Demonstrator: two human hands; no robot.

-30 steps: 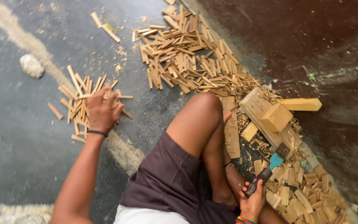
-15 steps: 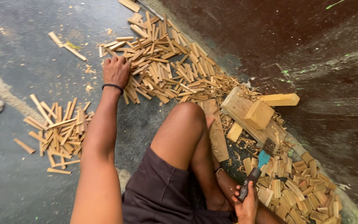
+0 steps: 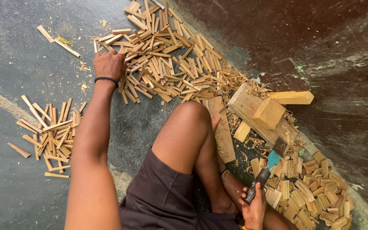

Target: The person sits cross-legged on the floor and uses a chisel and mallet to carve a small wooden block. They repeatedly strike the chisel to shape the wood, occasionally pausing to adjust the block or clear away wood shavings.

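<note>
At the far left a small scatter of split wooden sticks (image 3: 50, 132) lies on the dark floor (image 3: 9, 51), well apart from the person's left hand (image 3: 108, 64), which is reached out to the near edge of the big heap of split wooden sticks (image 3: 167, 59) and closed into a loose fist on the sticks at that edge; whether it has one gripped cannot be told. The heap's sticks lie crosswise in every direction, so a careless pull could drag neighbours loose and spill them over the floor. Past the bent knee (image 3: 188, 115), a wooden chopping block (image 3: 252, 106) lies beside a flat plank (image 3: 222, 132), with curled shavings around it. At the lower right, the right hand (image 3: 255, 206) is wrapped shut around the dark handle of a chopping knife (image 3: 265, 170). Its long axis runs diagonally, the blade pointing up and right toward the block, over a pile of short cut wooden pieces (image 3: 311, 191). Held one-handed near the shin, the blade could slip toward the leg.
</note>
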